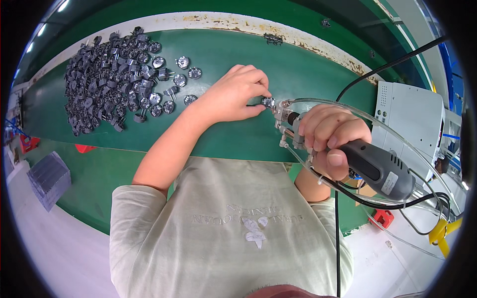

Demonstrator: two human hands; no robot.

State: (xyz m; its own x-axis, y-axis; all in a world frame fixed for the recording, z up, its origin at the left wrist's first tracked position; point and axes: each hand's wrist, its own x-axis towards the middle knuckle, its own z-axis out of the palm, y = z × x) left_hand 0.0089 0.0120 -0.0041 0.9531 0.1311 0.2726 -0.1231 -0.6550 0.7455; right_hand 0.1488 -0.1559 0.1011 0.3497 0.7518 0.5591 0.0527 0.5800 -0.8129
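Green counter (238,59) filled mid-frame, where the left hand (233,94) pinched a small round metal part (268,103) between fingertips. Just right, the right hand (328,139) was clamped around a grey handheld power tool (372,166), its tip touching the part. A heap of small grey parts (112,79) lay upper left.

At frame centre, a small round metal part (268,103) is pinched by the left hand (233,94) on the green table (298,69). A grey power screwdriver (370,164) is gripped by the right hand (330,134), its tip touching the part. A heap of grey round parts (112,82) is seen at upper left.
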